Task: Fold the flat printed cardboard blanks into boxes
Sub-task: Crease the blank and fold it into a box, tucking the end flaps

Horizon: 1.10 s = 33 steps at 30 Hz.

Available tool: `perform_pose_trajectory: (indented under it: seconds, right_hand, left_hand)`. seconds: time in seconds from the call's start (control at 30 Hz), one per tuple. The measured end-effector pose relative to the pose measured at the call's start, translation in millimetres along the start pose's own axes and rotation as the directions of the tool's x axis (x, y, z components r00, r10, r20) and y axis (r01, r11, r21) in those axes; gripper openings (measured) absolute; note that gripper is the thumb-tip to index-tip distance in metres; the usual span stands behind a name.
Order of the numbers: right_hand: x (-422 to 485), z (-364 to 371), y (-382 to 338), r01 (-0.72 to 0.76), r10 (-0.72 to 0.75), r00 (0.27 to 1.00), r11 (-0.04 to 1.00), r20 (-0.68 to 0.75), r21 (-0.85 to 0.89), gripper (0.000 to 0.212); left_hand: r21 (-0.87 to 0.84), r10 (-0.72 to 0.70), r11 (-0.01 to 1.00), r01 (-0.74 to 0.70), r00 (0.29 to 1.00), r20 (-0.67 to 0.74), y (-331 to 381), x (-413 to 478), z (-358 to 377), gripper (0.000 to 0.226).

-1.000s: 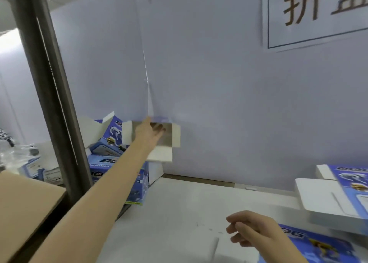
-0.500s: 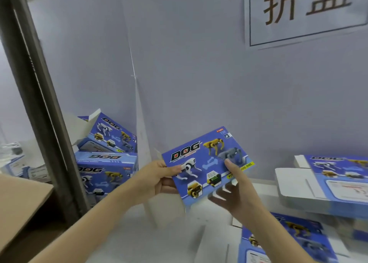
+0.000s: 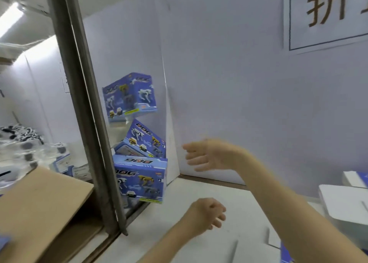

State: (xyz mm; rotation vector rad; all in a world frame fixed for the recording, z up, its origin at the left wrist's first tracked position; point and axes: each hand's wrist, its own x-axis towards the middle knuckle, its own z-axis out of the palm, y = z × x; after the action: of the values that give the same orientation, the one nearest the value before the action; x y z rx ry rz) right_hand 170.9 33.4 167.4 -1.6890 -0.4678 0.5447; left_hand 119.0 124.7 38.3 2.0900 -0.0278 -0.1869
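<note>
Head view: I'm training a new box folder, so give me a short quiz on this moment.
1. True or false: a hand holds the top box.
2. The right hand is: A gripping a blank, B open and empty, C flat on the table.
3. Fill in: the left hand holds ____.
Key: 1 false; 2 B; 3 nothing.

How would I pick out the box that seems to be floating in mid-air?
Find the grey metal post at the left; right of it, blue printed boxes are piled against the white wall. Yours is the topmost box, tilted. Unlike the two below, it rests on nothing and no hand touches it.
</note>
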Motion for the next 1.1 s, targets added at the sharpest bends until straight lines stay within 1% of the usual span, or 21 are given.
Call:
perform_pose_trajectory:
  seconds: [0.03,0.07,0.1,0.13,0.2,0.27,0.3,0.37,0.4,0.43,0.5,0.57,0.6,0.7,0.77,0.83,0.9,0.97,1.0,1.07,1.1]
  right_hand:
    - [-7,-13,22,-0.008,0.000,0.996,0.996,-0.088,-0.088,0.050]
    - [-16,-26,46,-0.035,-0.001,0.983,0.980,-0.185,-0.195,0.039]
    - [-27,-39,69,-0.089,-0.004,0.961,0.942,-0.278,-0.323,0.035]
    - [-40,-49,90,-0.164,-0.015,0.934,0.871,-0.357,-0.464,0.035]
    - [-66,-62,127,-0.303,-0.027,0.900,0.677,-0.435,-0.671,0.038]
    - [-91,-71,158,-0.394,0.011,0.892,0.507,-0.452,-0.766,0.037]
    - [-99,-74,169,-0.422,0.043,0.891,0.443,-0.451,-0.791,0.035]
    - [-118,-83,186,-0.498,0.123,0.864,0.351,-0.488,-0.793,0.030]
    - [-130,-87,191,-0.527,0.166,0.849,0.322,-0.501,-0.787,0.029]
    - [-140,-93,195,-0.542,0.196,0.840,0.324,-0.506,-0.775,0.032]
    - [-161,-106,201,-0.573,0.236,0.819,0.378,-0.523,-0.727,0.047]
    - [-178,-114,202,-0.615,0.274,0.788,0.397,-0.552,-0.681,0.064]
    - [-184,-118,202,-0.626,0.282,0.779,0.411,-0.560,-0.663,0.069]
    - [-194,-120,206,-0.617,0.238,0.778,0.467,-0.582,-0.634,0.078]
    - [-197,-119,211,-0.624,0.207,0.763,0.487,-0.613,-0.611,0.086]
    - [-199,-116,214,-0.639,0.191,0.745,0.476,-0.639,-0.604,0.088]
    - [-202,-114,217,-0.639,0.170,0.737,0.492,-0.655,-0.591,0.079]
    - [-204,-113,219,-0.616,0.130,0.736,0.536,-0.665,-0.577,0.066]
    - [-205,-113,220,-0.605,0.112,0.736,0.552,-0.668,-0.574,0.066]
    - [-207,-113,221,-0.594,0.089,0.739,0.552,-0.667,-0.585,0.081]
    - [-207,-113,221,-0.595,0.082,0.737,0.548,-0.671,-0.587,0.087]
  left_hand:
    - [0.082,0.030,0.996,-0.033,0.999,0.039,-2,1,12,0.015]
    - [0.172,0.070,0.982,-0.082,0.995,0.074,-4,3,24,0.018]
    - [0.263,0.104,0.956,-0.129,0.989,0.106,-5,4,38,0.023]
    - [0.330,0.121,0.931,-0.158,0.984,0.130,-4,7,52,0.030]
    - [0.378,0.118,0.908,-0.183,0.975,0.189,1,12,85,0.044]
    - [0.434,0.109,0.878,-0.202,0.967,0.229,7,17,119,0.045]
    - [0.482,0.100,0.854,-0.194,0.972,0.214,9,18,129,0.044]
    - [0.561,0.105,0.809,-0.176,0.982,0.158,8,20,148,0.047]
    - [0.580,0.115,0.797,-0.168,0.985,0.128,7,21,155,0.050]
    - [0.591,0.118,0.790,-0.161,0.987,0.111,6,21,159,0.054]
    - [0.595,0.109,0.787,-0.162,0.986,0.125,7,22,163,0.062]
    - [0.562,0.099,0.810,-0.168,0.984,0.151,13,25,162,0.060]
    - [0.529,0.093,0.832,-0.166,0.983,0.160,14,27,161,0.056]
    - [0.410,0.074,0.901,-0.140,0.982,0.172,18,27,158,0.047]
    - [0.385,0.078,0.911,-0.151,0.977,0.197,18,27,159,0.046]
    - [0.388,0.082,0.907,-0.165,0.972,0.221,17,28,160,0.047]
    - [0.374,0.088,0.911,-0.174,0.968,0.236,16,30,162,0.055]
    - [0.396,0.137,0.893,-0.216,0.966,0.217,16,32,164,0.073]
    - [0.443,0.187,0.858,-0.259,0.962,0.201,16,31,166,0.078]
    - [0.511,0.300,0.775,-0.372,0.928,0.220,17,29,170,0.070]
    - [0.514,0.327,0.753,-0.410,0.912,0.248,17,28,172,0.064]
